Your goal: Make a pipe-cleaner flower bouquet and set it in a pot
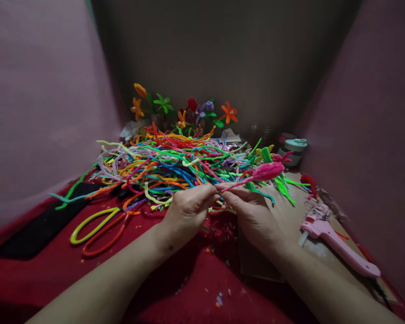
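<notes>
A pink pipe-cleaner flower point(269, 171) with a closed bud lies across my fingers, its bud pointing to the right. My left hand point(192, 204) pinches the stem's lower end, fingers pressed together. Around the same stem, thumb and fingers of my right hand point(253, 213) are closed just beside it. The two hands almost meet over the near edge of a large heap of coloured pipe cleaners point(175, 166). Exactly where the stem ends is hidden by the fingers.
Finished flowers point(189, 110) stand behind the heap. At left lie scissors with yellow and red handles point(94, 225) and a black flat object point(43, 225). A pink glue gun point(337, 243) rests on a brown board point(290, 216) at right, near a lidded cup point(293, 150). Walls flank both sides.
</notes>
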### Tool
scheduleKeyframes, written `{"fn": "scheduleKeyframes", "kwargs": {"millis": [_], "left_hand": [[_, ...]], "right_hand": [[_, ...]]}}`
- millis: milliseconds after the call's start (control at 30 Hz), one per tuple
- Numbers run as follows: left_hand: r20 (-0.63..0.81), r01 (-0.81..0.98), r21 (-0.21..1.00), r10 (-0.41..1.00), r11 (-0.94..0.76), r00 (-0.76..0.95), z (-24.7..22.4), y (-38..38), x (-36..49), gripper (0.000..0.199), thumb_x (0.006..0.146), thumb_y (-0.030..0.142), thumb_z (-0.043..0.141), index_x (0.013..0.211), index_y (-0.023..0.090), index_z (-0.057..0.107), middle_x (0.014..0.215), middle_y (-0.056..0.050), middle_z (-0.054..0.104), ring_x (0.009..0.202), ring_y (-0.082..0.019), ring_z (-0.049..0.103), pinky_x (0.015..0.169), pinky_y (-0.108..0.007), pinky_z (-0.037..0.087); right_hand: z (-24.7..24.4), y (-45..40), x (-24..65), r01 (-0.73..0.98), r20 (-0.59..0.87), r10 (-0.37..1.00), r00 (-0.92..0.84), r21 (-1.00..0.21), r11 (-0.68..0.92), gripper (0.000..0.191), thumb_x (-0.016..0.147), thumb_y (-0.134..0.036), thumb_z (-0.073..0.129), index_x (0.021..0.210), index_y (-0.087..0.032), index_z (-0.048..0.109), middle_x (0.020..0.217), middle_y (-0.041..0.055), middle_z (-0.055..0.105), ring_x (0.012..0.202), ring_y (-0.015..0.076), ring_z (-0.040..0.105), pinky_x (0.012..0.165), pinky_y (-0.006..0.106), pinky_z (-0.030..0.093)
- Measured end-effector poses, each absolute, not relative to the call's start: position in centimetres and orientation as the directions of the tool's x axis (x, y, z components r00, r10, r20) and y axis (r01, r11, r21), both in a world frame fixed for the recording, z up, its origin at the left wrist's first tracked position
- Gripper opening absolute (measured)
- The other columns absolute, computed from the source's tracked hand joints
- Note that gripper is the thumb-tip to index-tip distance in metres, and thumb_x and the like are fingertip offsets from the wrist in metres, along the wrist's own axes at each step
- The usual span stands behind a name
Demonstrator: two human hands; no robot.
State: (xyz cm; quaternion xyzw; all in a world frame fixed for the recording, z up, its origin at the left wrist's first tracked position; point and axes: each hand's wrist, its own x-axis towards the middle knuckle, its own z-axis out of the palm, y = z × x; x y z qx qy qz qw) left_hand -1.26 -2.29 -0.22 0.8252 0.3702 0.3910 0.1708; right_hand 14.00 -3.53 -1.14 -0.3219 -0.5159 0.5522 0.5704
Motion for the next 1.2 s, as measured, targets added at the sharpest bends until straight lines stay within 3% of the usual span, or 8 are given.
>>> {"fn": "scheduleKeyframes", "kwargs": {"millis": [133,267,467,633,767,867,1000,1200], "left_hand": [[0.361,0.353,0.802,0.862,-0.482,0.356,0.5,-2.4,-0.9,0.016,0.083,0.025,0.049,0.072,0.017,0.057,0.056,0.004,0.051,0.046,-0.007,0.050,0.045,-0.017,0.039],[0.094,0.136,0.976,0.890,-0.171,0.446,1.5,-2.3,-0.9,0.016,0.080,0.024,0.052,0.067,0.016,0.051,0.051,0.004,0.053,0.037,-0.007,0.051,0.039,-0.017,0.040],[-0.102,-0.056,0.982,0.756,0.180,0.647,1.6,-1.7,-1.8,0.017,0.081,0.027,0.053,0.072,0.012,0.056,0.060,-0.001,0.061,0.033,-0.008,0.053,0.029,-0.017,0.041],[-0.142,-0.123,0.930,0.646,0.347,0.750,1.1,-1.6,-1.9,0.019,0.081,0.027,0.052,0.093,0.013,0.058,0.057,-0.001,0.062,0.034,-0.011,0.056,0.027,-0.017,0.040],[-0.112,-0.084,0.964,0.669,0.253,0.734,1.1,-1.8,-1.5,0.025,0.083,0.034,0.048,0.081,0.011,0.059,0.056,-0.001,0.060,0.032,-0.010,0.052,0.028,-0.017,0.037],[0.005,0.073,0.996,0.821,-0.057,0.572,1.2,-1.9,-1.1,0.020,0.081,0.032,0.053,0.079,0.013,0.058,0.062,0.000,0.060,0.042,-0.008,0.054,0.042,-0.018,0.042],[0.280,0.312,0.858,0.881,-0.408,0.381,0.7,-2.1,-0.8,0.008,0.077,0.024,0.058,0.077,0.016,0.060,0.058,0.005,0.055,0.049,-0.007,0.049,0.049,-0.017,0.039],[0.213,0.207,0.928,0.896,-0.311,0.389,0.5,-2.2,-0.8,0.012,0.079,0.025,0.054,0.073,0.016,0.058,0.055,0.004,0.053,0.043,-0.007,0.049,0.044,-0.019,0.039]], "right_hand": [[-0.9,-3.6,14.2,-0.294,0.238,0.957,-0.164,-0.938,0.183,0.021,0.077,-0.022,0.061,0.096,-0.027,0.070,0.094,0.0018,0.069,0.092,0.0209,0.060,0.077,0.034,0.047],[-1.0,-3.5,14.5,-0.298,0.221,0.962,-0.160,-0.940,0.167,0.021,0.075,-0.020,0.063,0.094,-0.027,0.070,0.105,0.0024,0.066,0.096,0.0215,0.057,0.079,0.035,0.046],[-1.3,-3.5,14.2,-0.362,0.260,0.954,-0.148,-0.912,0.192,0.017,0.074,-0.018,0.064,0.086,-0.027,0.072,0.102,0.0004,0.066,0.105,0.0211,0.054,0.092,0.038,0.040],[-1.3,-3.9,14.0,-0.404,0.220,0.965,-0.140,-0.903,0.147,0.012,0.071,-0.019,0.068,0.077,-0.027,0.073,0.097,0.0002,0.068,0.100,0.0220,0.057,0.089,0.039,0.043],[-1.1,-3.9,14.2,-0.354,0.247,0.959,-0.136,-0.917,0.185,0.012,0.073,-0.021,0.066,0.081,-0.027,0.072,0.099,0.0005,0.067,0.096,0.0208,0.058,0.086,0.037,0.045],[-1.0,-3.8,14.3,-0.245,0.294,0.953,-0.068,-0.931,0.270,0.012,0.076,-0.023,0.063,0.083,-0.027,0.072,0.093,-0.0001,0.067,0.090,0.0189,0.059,0.080,0.034,0.046],[-1.1,-3.5,14.3,-0.185,0.289,0.957,-0.017,-0.942,0.281,0.014,0.076,-0.026,0.062,0.086,-0.027,0.072,0.089,-0.0001,0.067,0.088,0.0193,0.059,0.076,0.032,0.047],[-1.2,-3.4,14.2,-0.289,0.211,0.971,-0.111,-0.942,0.171,0.020,0.076,-0.026,0.063,0.094,-0.028,0.070,0.099,0.0004,0.067,0.093,0.0195,0.059,0.083,0.036,0.045]]}}
